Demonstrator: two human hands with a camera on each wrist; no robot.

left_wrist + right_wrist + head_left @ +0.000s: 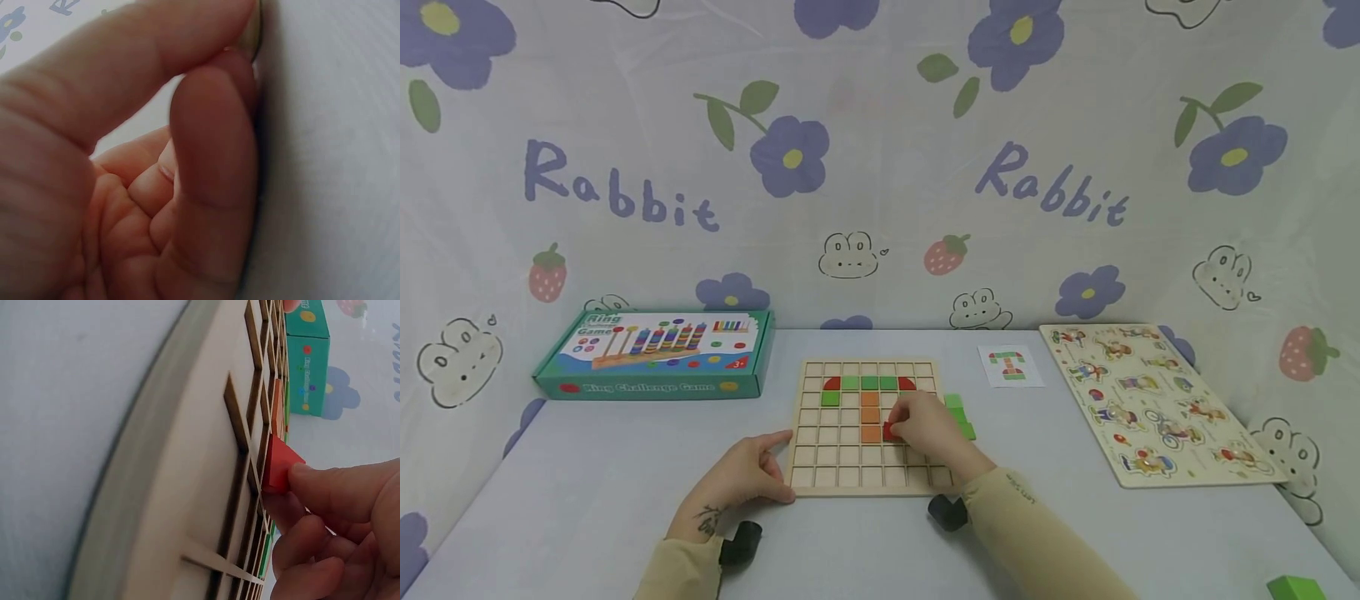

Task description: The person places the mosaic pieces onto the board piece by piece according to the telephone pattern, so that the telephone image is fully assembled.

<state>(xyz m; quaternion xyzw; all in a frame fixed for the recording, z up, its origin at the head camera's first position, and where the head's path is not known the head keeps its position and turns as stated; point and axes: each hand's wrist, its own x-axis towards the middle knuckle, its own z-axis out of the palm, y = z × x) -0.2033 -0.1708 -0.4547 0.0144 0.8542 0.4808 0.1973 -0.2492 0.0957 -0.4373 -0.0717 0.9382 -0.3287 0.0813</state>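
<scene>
A wooden grid board (835,492) lies on the table in the head view. Red, green and orange pieces fill several of its cells. With thumb and fingertip, my left hand (737,477) touches the board's left edge; up close in the left wrist view, its other fingers bend toward the palm. My right hand (929,427) pinches a red piece (281,464) between thumb and fingers. That piece is over the grid, right of the lowest orange piece (871,434); the fingers partly hide it. Whether it is seated in a cell, I cannot tell.
Loose green pieces (954,402) lie at the board's right side, partly behind the right hand. Behind is a pattern card (1033,377). A boxed ring game (655,389) stands back left, a picture puzzle (1105,433) lies right, and a green block (1296,588) sits front right.
</scene>
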